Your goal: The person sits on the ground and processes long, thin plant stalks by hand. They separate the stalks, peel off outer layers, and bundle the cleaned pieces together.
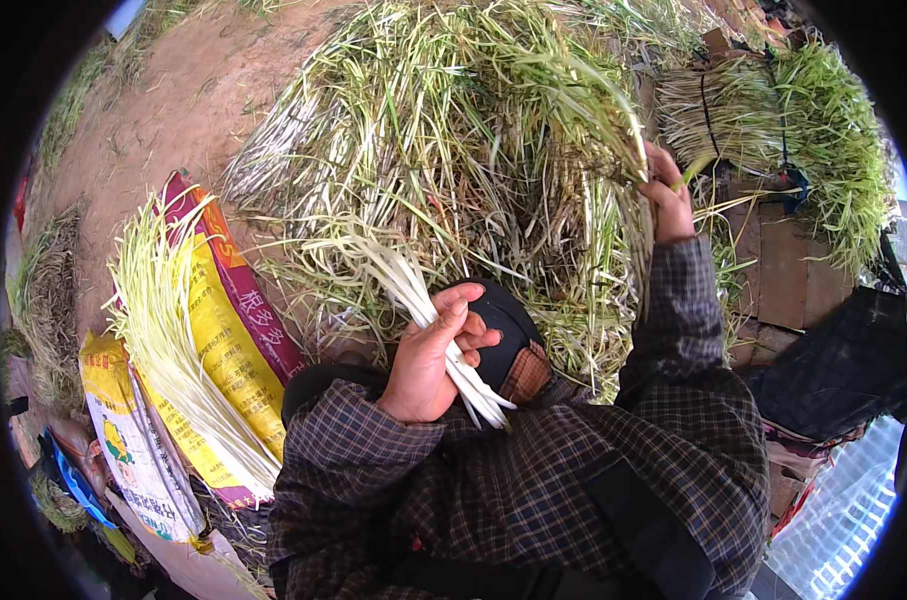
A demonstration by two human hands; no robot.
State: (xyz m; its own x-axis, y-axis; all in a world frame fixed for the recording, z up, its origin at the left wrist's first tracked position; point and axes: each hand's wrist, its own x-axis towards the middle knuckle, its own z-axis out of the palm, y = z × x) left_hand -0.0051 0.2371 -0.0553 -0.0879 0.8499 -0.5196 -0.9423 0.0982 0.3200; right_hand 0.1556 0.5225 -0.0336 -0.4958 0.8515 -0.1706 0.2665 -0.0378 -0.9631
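My left hand (431, 360) is closed around a small bunch of long pale stalks (405, 281), their white ends sticking out below it over my lap. Up at the right, my right hand (667, 196) has its fingers around one or more long green-and-white stalks at the edge of the big heap; how many is unclear. That heap of loose green and white stalks (438, 135) lies on the ground before me. A bundle of pale yellow-green stalks (176, 345) rests on a yellow and purple printed sack (232, 352) to my left.
Bundles of stalks tied with dark bands (716, 112) lie at the upper right, beside flat brown boards or cardboard (783, 262). Black cloth or sheeting (836, 360) and a translucent crate (843, 510) are at the right. A white and yellow sack (135, 442) lies at the lower left.
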